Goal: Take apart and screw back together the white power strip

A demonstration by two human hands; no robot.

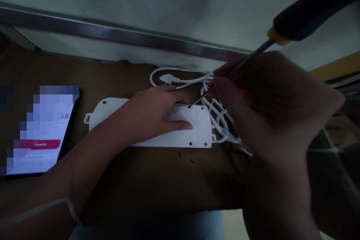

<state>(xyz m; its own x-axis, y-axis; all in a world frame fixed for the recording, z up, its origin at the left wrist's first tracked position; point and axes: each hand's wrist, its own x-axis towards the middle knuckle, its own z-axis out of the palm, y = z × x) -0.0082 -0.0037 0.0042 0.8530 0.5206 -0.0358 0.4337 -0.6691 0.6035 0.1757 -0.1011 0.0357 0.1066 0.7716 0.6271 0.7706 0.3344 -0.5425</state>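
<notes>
A white power strip (157, 138) lies on the brown surface, its back with several dark screw holes facing up. Across it rests my left hand (160, 108), fingers closed around its far edge and thumb pressed on the back, holding it down. Between thumb and fingers, my right hand (253, 93) grips the metal shaft of a screwdriver (254, 53) with a black and yellow handle. The screwdriver slants down to the left, its tip at a screw hole near the far edge. Two small screws (187, 157) lie just in front of the strip.
A white cord (222, 120) is coiled at the right of the strip, with its plug (168, 79) behind my left hand. A lit phone or tablet (47, 131), partly blurred out, lies at the left. A pale wall (126, 3) with a metal rail (112, 33) stands behind.
</notes>
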